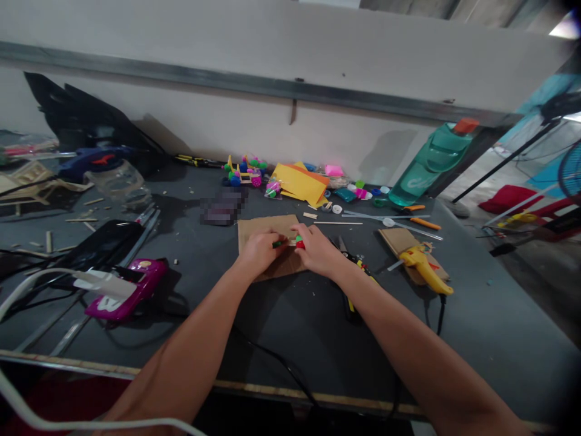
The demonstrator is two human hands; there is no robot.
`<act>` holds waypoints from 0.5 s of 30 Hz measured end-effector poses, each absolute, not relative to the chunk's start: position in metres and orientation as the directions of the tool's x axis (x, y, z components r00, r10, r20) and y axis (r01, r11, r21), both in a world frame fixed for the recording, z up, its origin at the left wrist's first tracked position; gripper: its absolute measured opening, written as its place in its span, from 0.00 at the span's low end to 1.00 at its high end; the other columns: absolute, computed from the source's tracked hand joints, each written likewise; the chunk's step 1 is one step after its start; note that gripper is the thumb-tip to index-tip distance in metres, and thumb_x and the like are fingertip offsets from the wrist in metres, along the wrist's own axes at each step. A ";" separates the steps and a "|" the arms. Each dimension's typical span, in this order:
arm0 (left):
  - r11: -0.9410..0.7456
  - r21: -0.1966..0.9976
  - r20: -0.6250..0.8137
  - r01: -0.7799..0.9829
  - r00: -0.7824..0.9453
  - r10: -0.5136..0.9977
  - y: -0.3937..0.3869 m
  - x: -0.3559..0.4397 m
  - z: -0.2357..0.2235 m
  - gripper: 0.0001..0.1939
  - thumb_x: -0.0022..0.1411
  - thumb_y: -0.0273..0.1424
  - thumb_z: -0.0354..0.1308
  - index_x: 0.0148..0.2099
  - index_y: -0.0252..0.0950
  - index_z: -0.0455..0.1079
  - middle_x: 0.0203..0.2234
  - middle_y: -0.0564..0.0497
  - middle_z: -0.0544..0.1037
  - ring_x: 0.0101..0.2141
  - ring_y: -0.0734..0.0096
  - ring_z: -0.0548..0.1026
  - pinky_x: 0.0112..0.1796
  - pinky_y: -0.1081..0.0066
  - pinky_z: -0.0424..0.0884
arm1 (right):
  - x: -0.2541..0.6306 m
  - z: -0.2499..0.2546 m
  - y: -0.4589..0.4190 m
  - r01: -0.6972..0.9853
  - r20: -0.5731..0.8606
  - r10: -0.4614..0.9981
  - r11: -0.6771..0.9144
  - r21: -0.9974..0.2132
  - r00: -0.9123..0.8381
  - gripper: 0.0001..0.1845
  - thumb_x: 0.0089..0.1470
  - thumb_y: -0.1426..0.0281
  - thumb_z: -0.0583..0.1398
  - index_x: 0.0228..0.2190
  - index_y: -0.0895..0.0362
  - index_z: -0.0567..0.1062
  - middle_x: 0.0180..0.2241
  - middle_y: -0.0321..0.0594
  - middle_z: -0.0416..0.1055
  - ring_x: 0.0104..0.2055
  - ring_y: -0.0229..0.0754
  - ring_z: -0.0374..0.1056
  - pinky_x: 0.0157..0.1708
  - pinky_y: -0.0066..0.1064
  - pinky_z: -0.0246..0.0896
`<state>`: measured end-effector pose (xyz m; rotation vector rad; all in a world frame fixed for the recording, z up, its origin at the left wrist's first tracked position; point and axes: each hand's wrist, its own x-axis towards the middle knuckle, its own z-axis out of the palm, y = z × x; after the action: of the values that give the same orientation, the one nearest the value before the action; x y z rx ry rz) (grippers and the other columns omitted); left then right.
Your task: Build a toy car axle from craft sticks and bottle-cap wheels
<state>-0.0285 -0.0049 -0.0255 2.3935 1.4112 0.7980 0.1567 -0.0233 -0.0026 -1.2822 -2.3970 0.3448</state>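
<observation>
Both my hands meet over a piece of brown cardboard (265, 227) lying on the dark table (290, 321). My left hand (259, 249) is closed in a pinch on a small green piece (276, 244). My right hand (318, 249) is closed on a small red piece (299, 243). The two pieces sit close together, seemingly joined by a thin stick between my fingertips. What the whole small object is cannot be made out.
A yellow glue gun (424, 266) lies on cardboard at the right, with pliers (351, 260) beside my right wrist. A teal bottle (429, 163), yellow paper (302, 181) and small coloured toys (245, 171) are at the back. A magenta device (131, 287) and cables lie left.
</observation>
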 end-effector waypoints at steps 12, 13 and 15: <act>-0.502 0.458 0.303 0.733 0.402 0.864 -0.007 -0.028 -0.021 0.09 0.58 0.31 0.57 0.41 0.37 0.76 0.34 0.48 0.77 0.36 0.64 0.74 0.39 0.67 0.69 | 0.157 -0.003 -0.023 0.732 0.232 0.836 0.548 -0.405 -0.498 0.22 0.50 0.78 0.57 0.48 0.57 0.61 0.42 0.47 0.66 0.47 0.48 0.59 0.45 0.39 0.58; -0.505 0.455 0.303 0.734 0.406 0.862 -0.007 -0.028 -0.021 0.09 0.59 0.31 0.57 0.41 0.37 0.76 0.34 0.47 0.77 0.36 0.64 0.74 0.39 0.67 0.69 | 0.157 -0.003 -0.023 0.731 0.232 0.837 0.547 -0.409 -0.496 0.22 0.50 0.78 0.57 0.48 0.57 0.61 0.42 0.47 0.66 0.47 0.48 0.59 0.45 0.39 0.58; -0.502 0.450 0.298 0.738 0.406 0.864 -0.007 -0.029 -0.021 0.09 0.59 0.31 0.57 0.41 0.38 0.76 0.34 0.48 0.77 0.36 0.64 0.74 0.39 0.67 0.69 | 0.157 -0.003 -0.023 0.728 0.233 0.837 0.547 -0.414 -0.496 0.22 0.50 0.79 0.57 0.48 0.58 0.61 0.42 0.47 0.65 0.47 0.48 0.59 0.45 0.38 0.58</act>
<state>-0.0285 -0.0069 -0.0205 2.4166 1.4080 0.7349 0.1566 -0.0234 -0.0026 -1.2744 -2.3807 0.3670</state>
